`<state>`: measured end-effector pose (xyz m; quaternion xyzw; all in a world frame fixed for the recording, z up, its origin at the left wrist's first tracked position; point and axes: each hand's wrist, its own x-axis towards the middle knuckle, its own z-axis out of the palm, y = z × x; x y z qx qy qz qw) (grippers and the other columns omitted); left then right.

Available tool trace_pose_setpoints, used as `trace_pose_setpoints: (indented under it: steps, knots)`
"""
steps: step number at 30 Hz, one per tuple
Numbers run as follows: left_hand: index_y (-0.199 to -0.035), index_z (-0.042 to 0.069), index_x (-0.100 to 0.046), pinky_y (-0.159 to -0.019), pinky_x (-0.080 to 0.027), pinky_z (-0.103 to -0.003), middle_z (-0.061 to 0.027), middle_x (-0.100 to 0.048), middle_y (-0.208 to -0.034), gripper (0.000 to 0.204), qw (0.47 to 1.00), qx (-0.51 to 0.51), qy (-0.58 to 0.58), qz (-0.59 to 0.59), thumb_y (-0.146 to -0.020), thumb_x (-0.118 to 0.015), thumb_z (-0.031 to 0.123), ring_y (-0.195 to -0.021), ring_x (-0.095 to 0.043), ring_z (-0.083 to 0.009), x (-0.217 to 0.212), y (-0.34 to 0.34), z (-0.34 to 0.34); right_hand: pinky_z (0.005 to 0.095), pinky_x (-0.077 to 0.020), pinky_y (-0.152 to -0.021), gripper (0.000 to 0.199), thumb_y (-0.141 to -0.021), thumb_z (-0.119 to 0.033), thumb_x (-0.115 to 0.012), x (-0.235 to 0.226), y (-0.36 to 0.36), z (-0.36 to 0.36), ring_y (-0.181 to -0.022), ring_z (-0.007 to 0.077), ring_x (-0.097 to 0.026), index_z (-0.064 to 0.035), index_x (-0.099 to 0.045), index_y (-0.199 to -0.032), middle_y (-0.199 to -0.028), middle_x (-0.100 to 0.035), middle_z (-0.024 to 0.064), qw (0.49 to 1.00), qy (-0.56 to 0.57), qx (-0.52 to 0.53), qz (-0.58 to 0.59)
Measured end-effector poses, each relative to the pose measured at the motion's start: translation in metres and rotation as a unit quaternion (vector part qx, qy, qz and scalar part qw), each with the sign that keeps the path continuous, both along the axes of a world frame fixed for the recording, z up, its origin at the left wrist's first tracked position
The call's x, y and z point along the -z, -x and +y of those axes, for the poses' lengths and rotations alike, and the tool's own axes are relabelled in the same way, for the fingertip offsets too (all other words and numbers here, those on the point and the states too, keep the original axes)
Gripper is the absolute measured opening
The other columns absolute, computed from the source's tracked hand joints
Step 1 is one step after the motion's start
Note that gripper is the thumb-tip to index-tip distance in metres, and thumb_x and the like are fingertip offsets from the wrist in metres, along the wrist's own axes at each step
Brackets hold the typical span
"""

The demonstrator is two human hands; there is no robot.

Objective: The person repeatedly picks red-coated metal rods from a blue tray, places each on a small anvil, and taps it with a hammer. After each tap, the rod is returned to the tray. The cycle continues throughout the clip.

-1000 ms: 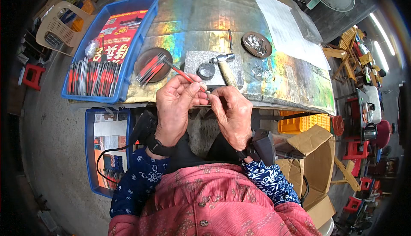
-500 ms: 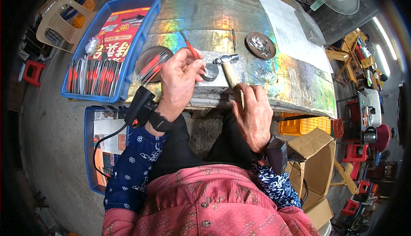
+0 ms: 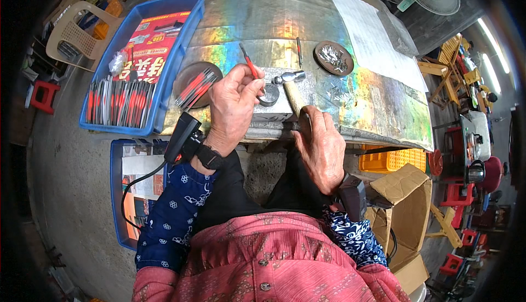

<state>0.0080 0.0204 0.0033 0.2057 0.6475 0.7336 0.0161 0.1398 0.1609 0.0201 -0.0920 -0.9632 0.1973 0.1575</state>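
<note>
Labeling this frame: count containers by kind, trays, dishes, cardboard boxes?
Blue plastic trays: 2, one on the table, one on the floor
Round metal dishes: 2, one with red-handled tools, one with small metal parts
Cardboard boxes: 1
Total: 5

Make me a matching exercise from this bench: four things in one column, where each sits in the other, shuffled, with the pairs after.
Things
1. hammer
2. small red-handled tool
3. round dish of small metal parts
4. blue tray

Places
A. at the bench's left edge, filled with red-handled pieces
B. pinched in the left hand, over the small metal block
C. on the bench beyond the hammer head, to the right
D. handle under the right hand, head resting on the block

Pairs: 1-D, 2-B, 3-C, 4-A
</note>
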Motion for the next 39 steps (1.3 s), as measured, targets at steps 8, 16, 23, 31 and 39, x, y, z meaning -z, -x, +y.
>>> trace_pose_setpoints:
  steps: [8,16,23,31,39]
  knots:
    - [-0.099,-0.002,-0.065,-0.064,-0.050,-0.021,-0.0045,-0.068,-0.085,0.009,0.996,-0.003,0.074,0.053,-0.091,-0.063,0.001,-0.074,-0.063,-0.0084,-0.003,-0.003,-0.003,0.0432,-0.0510,-0.070,0.051,-0.080,-0.009,-0.069,0.006,0.000,0.001,-0.085,0.0370,-0.061,-0.0022,-0.048,-0.126,-0.095,-0.056,0.0172,0.999,-0.003,-0.014,0.048]
    - [-0.092,-0.003,-0.068,-0.066,-0.051,-0.028,-0.0118,-0.070,-0.084,0.009,0.964,-0.071,0.135,0.218,-0.084,-0.068,0.000,-0.074,-0.067,-0.0169,-0.006,-0.008,-0.001,0.0422,-0.0518,-0.067,0.036,-0.083,-0.004,-0.062,-0.009,0.001,0.008,-0.078,0.0369,-0.063,-0.0002,-0.055,-0.118,-0.089,-0.061,0.0179,0.994,-0.065,0.032,0.086]
    - [-0.094,-0.004,-0.067,-0.066,-0.051,-0.029,-0.0140,-0.069,-0.084,0.012,0.965,-0.062,0.139,0.213,-0.082,-0.068,-0.002,-0.075,-0.068,-0.0200,-0.005,-0.007,0.001,0.0251,-0.0470,-0.059,0.026,-0.089,-0.007,-0.066,-0.076,-0.017,0.014,-0.062,0.0134,-0.056,0.0017,-0.060,-0.113,-0.080,-0.062,0.0125,0.978,0.101,-0.016,0.180]
    - [-0.096,-0.005,-0.067,-0.068,-0.052,-0.030,-0.0152,-0.070,-0.088,0.013,0.968,-0.069,0.140,0.198,-0.083,-0.068,-0.001,-0.078,-0.069,-0.0219,-0.007,-0.010,0.001,0.0283,-0.0498,-0.062,0.025,-0.087,-0.004,-0.064,-0.113,-0.020,0.001,-0.064,0.0197,-0.064,0.0036,-0.061,-0.111,-0.080,-0.065,0.0152,0.985,0.030,-0.075,0.153]
    - [-0.095,-0.004,-0.067,-0.066,-0.052,-0.031,-0.0164,-0.069,-0.086,0.013,0.967,-0.069,0.142,0.202,-0.083,-0.068,-0.001,-0.077,-0.069,-0.0246,-0.005,-0.009,0.002,0.0262,-0.0483,-0.065,0.029,-0.089,-0.004,-0.059,-0.135,-0.025,-0.007,-0.069,0.0134,-0.060,0.0075,-0.061,-0.115,-0.083,-0.064,0.0132,0.943,0.141,-0.080,0.290]
